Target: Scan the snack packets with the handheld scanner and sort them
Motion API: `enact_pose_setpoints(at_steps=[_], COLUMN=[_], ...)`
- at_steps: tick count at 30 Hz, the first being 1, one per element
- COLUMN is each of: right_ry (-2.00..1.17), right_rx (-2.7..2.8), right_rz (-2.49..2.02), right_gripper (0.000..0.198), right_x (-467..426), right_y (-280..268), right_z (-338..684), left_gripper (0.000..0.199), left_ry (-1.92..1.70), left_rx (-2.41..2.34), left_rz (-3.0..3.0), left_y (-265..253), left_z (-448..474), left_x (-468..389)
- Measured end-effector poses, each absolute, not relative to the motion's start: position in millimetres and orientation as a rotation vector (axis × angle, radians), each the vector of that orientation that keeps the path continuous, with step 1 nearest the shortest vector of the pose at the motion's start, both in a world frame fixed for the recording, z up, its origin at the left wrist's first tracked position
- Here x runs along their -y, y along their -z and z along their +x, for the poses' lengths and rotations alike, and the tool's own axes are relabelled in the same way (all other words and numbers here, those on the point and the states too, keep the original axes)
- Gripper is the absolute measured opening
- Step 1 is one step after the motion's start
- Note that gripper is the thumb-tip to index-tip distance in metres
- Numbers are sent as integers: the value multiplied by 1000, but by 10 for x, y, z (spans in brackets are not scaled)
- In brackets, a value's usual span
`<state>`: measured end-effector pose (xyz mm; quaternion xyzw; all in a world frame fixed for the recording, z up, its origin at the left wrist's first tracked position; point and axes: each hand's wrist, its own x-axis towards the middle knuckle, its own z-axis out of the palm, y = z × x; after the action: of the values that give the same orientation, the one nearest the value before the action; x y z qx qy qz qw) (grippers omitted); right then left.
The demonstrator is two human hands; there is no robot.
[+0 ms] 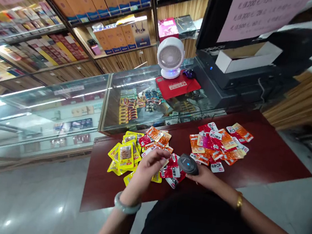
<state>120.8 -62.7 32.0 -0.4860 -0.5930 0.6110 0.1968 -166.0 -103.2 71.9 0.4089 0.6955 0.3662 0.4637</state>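
Observation:
My right hand [200, 175] is closed around a dark grey barcode scanner [188, 164] with a small blue light on top. The scanner's head points left, over the red packets. My left hand [152, 162] is curled above the middle pile, its fingers bent toward the thumb at the edge of a small pale snack packet [164, 163]. Under and around it lie red and white snack packets [172, 171] and orange ones [154, 134]. Yellow snack packets [126, 155] are heaped to its left. Beyond the scanner, on the right, spreads another pile of orange and red packets [212, 142].
The packets lie on a dark red board [270, 157]. Behind it runs a glass display counter [112, 106], with a white fan [170, 56], a red mat [173, 90] and a mouse [189, 73]. A monitor [213, 21] and a white box [230, 63] stand back right.

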Motion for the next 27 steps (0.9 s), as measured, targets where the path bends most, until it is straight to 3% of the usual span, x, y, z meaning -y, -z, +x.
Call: enact_pose_setpoints(at_steps=[8,11,19,24,27], right_ry=[-1749,-1761,-1735,-1752,-1799], right_rx=[1728,1754,1810,1786,1732], right_rz=[-1367,-1369,-1400,-1375,-1326], right_gripper=[59,59,59,57,59], right_x=[620,579,494,460,426], right_y=[-277,-276,-206,-239,-281], right_z=[1221,1223,1311,1383,1419], left_gripper=[57,58,34,29,32], left_ry=[-204,-99,-266,-785,-914], left_rx=[-2389,-2474,-2404,-2063,-1926], left_rz=[1071,1158,1095,851,814], left_y=[-101,-41,-141,-203,-127], left_z=[-1847,-1789,-1921,-1702,-1360], left_x=[929,924,947,827,635])
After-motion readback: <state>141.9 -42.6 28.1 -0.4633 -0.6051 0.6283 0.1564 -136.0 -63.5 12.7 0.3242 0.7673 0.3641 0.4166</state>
